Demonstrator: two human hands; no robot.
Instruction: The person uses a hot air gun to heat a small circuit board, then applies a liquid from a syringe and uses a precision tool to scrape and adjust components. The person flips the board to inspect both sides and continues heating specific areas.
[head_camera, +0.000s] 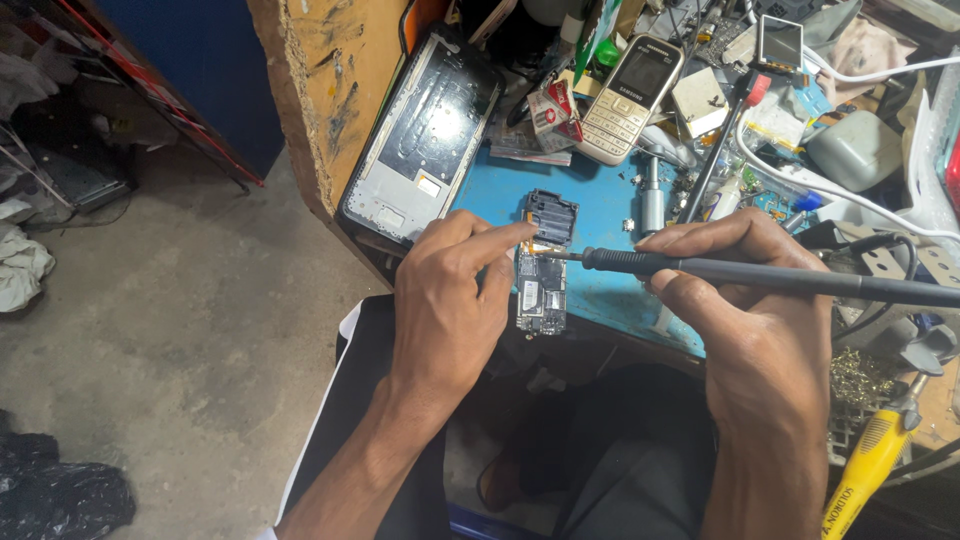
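Note:
A small phone circuit board (541, 290) lies on the blue workbench mat (600, 205), with a black plastic part (552, 216) at its far end. My left hand (452, 300) pins the board down, the index finger stretched onto its top. My right hand (745, 310) grips a black soldering iron (760, 276) like a pen; its metal tip touches the upper part of the board next to my left fingertip.
An opened phone frame (425, 135) leans at the bench's left. A gold keypad phone (632, 95), a small screen module (780, 43), white cables (850, 195), a metal cylinder (652, 195) and loose parts crowd the back. A yellow-handled tool (868, 462) lies at right. Concrete floor lies left.

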